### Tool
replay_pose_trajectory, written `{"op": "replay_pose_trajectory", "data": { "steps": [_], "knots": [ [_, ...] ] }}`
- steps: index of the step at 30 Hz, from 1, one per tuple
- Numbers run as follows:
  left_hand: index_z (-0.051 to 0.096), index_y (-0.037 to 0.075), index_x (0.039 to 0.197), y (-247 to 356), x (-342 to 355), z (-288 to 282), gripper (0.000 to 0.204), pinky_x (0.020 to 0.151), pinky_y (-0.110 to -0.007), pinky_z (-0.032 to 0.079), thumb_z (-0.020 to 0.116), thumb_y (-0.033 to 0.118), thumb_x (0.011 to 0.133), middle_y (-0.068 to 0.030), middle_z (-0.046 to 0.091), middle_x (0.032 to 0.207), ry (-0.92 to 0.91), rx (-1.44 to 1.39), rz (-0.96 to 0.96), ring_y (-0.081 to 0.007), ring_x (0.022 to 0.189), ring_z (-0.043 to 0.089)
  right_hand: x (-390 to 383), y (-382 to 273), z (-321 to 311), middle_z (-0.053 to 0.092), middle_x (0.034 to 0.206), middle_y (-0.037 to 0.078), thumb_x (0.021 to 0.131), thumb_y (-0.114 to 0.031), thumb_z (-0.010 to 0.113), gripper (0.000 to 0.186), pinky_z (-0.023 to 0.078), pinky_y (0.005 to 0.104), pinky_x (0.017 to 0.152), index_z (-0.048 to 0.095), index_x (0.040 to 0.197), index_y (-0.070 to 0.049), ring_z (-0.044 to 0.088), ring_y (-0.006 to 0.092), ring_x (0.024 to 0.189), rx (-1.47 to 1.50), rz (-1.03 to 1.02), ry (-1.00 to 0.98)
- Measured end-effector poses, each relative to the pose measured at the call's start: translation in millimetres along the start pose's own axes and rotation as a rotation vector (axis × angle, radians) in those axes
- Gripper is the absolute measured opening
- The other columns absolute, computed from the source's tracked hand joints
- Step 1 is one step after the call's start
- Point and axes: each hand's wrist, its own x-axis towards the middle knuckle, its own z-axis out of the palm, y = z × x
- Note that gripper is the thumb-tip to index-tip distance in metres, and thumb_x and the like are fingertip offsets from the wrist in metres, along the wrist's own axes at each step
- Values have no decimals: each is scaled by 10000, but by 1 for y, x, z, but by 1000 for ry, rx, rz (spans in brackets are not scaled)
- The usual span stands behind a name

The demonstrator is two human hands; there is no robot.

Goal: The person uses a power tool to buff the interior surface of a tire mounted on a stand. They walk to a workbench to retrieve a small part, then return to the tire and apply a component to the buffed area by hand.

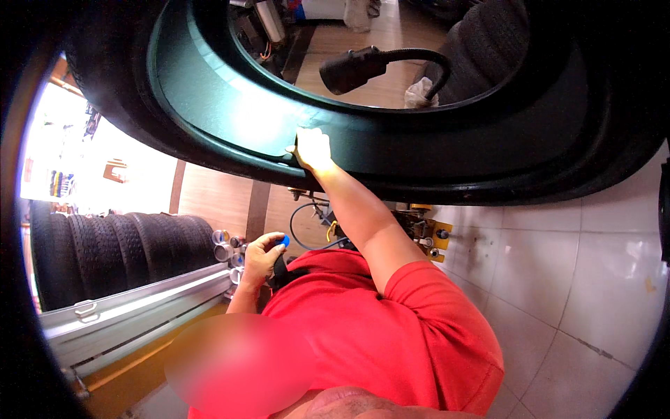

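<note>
A large black tyre stands across the upper part of the head view, its smooth inner lining turned toward me. My right hand reaches over the near rim edge and rests against that lining, fingers curled in. Bright light washes out the hand, so whatever it may hold cannot be made out. Low on the left, my left hand is closed around a dark handle-like thing with a round blue end. That thing's full shape is partly hidden by the fingers.
A black gooseneck lamp hangs inside the tyre ring, lighting the lining. Several tyres line a rack at left, above a silver metal rail. Yellow machine parts and a blue hose lie beneath the tyre; white floor tiles extend right.
</note>
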Motion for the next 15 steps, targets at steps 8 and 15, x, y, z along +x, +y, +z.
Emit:
{"op": "replay_pose_trajectory", "data": {
  "steps": [8,15],
  "knots": [
    [620,-23,1069,2,-4,-4,256,724,-235,505,635,-11,814,-50,650,911,4,24,-6,-110,794,613,0,-1,-1,628,958,154,742,-448,679,513,457,409,786,584,1015,-24,575,303,921,-3,14,-38],
    [614,-21,1076,7,-2,-3,252,709,-226,502,628,-8,824,-51,647,908,-23,50,-15,-107,791,611,-1,0,0,628,939,132,741,-463,678,502,456,399,772,595,983,-32,576,289,909,1,4,11]
  ]
}}
